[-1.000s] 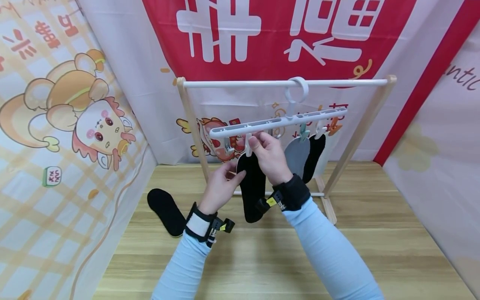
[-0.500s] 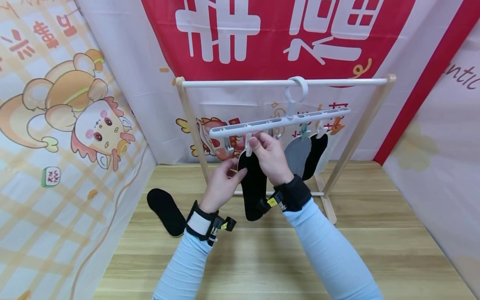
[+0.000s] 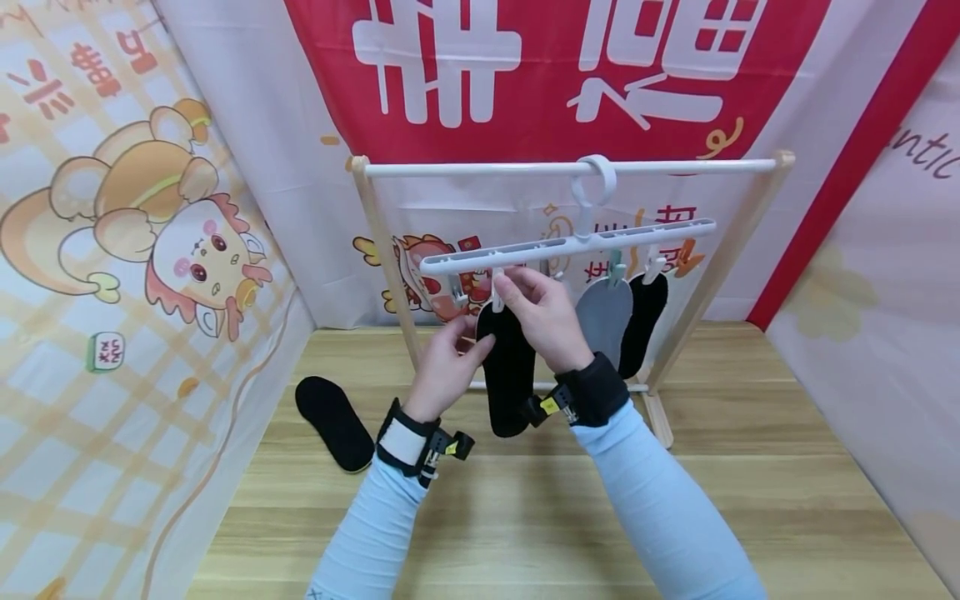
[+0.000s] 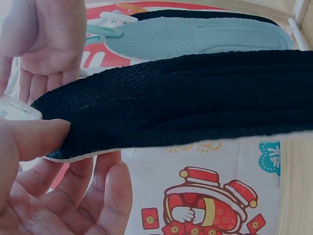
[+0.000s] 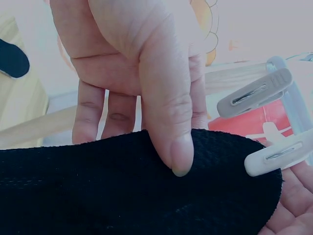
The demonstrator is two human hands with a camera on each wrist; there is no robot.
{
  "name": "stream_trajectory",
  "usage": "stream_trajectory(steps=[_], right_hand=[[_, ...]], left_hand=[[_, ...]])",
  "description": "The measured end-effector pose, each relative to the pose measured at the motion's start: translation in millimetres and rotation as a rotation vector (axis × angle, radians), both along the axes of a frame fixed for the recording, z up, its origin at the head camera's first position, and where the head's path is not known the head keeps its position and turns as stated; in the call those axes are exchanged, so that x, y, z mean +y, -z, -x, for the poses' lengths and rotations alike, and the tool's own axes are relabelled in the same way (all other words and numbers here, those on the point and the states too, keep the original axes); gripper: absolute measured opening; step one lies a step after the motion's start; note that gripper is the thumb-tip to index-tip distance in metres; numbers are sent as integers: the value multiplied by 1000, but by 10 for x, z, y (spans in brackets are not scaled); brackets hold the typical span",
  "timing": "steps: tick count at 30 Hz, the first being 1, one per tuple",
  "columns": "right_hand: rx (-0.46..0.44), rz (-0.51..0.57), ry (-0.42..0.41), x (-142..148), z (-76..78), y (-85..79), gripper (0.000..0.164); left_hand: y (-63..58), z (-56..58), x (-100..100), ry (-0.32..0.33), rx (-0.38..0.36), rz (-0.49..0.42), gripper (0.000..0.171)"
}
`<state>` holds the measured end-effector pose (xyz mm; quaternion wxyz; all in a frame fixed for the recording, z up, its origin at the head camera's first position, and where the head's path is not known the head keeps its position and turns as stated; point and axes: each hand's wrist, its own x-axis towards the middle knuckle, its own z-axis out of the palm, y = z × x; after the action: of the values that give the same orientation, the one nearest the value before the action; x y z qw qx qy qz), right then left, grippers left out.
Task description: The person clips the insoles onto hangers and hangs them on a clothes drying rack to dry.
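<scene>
A black insole [image 3: 512,367] hangs upright from a white clip [image 3: 498,290] near the left end of the white hanger [image 3: 558,247]. In the head view, my left hand [image 3: 442,367] pinches the insole's upper left edge. Its thumb [image 4: 44,134] lies on the dark face in the left wrist view, with fingers behind. My right hand [image 3: 551,321] is at the top of the insole, thumb and fingers curled at the clip's right side. The right wrist view shows the clip's jaw over the insole's top edge. The right fingertips are partly hidden.
A grey insole [image 3: 606,317] and another black insole [image 3: 645,323] hang from clips on the hanger's right half. A spare clip [image 5: 254,93] hangs at the left end. The rack [image 3: 487,169] carries the hanger. A loose black insole [image 3: 334,425] lies on the table [image 3: 525,517].
The hanger's right end and its hanging insoles have swung a little to the right. Both hands stay almost in place at the black insole, which has risen slightly.
</scene>
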<state>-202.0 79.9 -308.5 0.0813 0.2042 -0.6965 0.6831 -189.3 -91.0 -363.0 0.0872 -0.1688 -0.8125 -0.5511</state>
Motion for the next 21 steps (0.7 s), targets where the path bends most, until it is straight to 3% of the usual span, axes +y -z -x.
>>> stream_trajectory(steps=[13,21], right_hand=[[48,-66,149,103,-107,39,43],[90,-112,236,276,-250,74,41]], left_hand=[[53,43,22,-42,-20,46,25],[52,44,31,-52,-5,45,26]])
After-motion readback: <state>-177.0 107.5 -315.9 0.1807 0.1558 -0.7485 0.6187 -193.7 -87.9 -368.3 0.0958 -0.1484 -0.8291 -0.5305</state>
